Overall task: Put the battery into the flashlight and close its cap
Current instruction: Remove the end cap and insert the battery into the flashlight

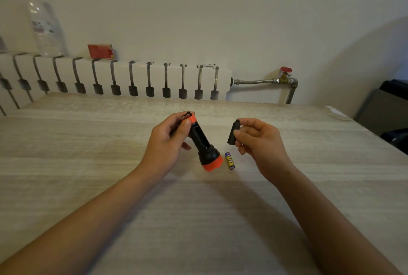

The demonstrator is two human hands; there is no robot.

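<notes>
**Flashlight open, battery on the table**

Over the table (88, 164), one flashlight (203, 144), one cap (233, 132) and one battery (229, 161) show. The left hand (167, 142) grips the flashlight by its orange tail end, fingers wrapped round the black body, orange head tilted down toward the tabletop. The right hand (258, 142) pinches the black cap between thumb and fingertips, held apart from the flashlight. The battery lies flat on the table between both hands, just beside the flashlight's head, untouched. Whether the body holds anything inside cannot be told. Behind the table stands a radiator (123, 78), bearing one clear bottle (44, 27) and one red box (100, 51); a red valve (286, 69) sits to its right.
</notes>
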